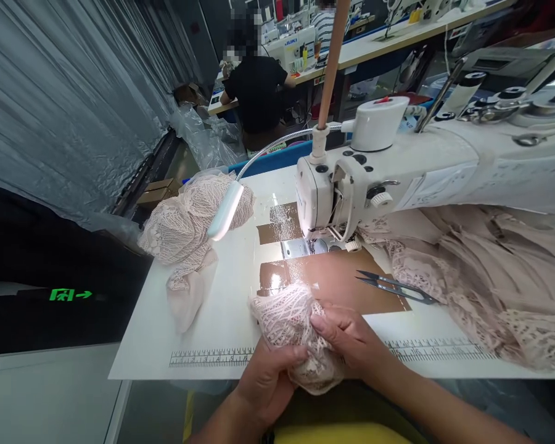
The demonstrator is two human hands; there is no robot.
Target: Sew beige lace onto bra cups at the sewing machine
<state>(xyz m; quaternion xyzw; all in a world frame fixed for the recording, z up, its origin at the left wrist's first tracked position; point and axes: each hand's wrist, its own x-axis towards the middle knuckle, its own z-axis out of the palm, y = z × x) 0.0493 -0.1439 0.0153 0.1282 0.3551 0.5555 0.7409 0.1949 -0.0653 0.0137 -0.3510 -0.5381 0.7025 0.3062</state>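
A bunched piece of pale pink lace [289, 320] sits at the near edge of the white sewing table [198, 320]. My left hand [266, 382] grips its lower side with fingers curled around the fabric. My right hand [351, 339] pinches the same piece from the right, thumb on top. Both hands are closed on the lace, just in front of the sewing machine [351, 185] and its needle plate [300, 248].
Thread snips [395, 287] lie on the brown patch right of my hands. A heap of pink lace [189, 228] lies at the left under the gooseneck lamp [226, 209]; more pink fabric [490, 283] is piled at the right. A printed ruler [210, 356] runs along the front edge. A person in black [256, 92] works at a far table.
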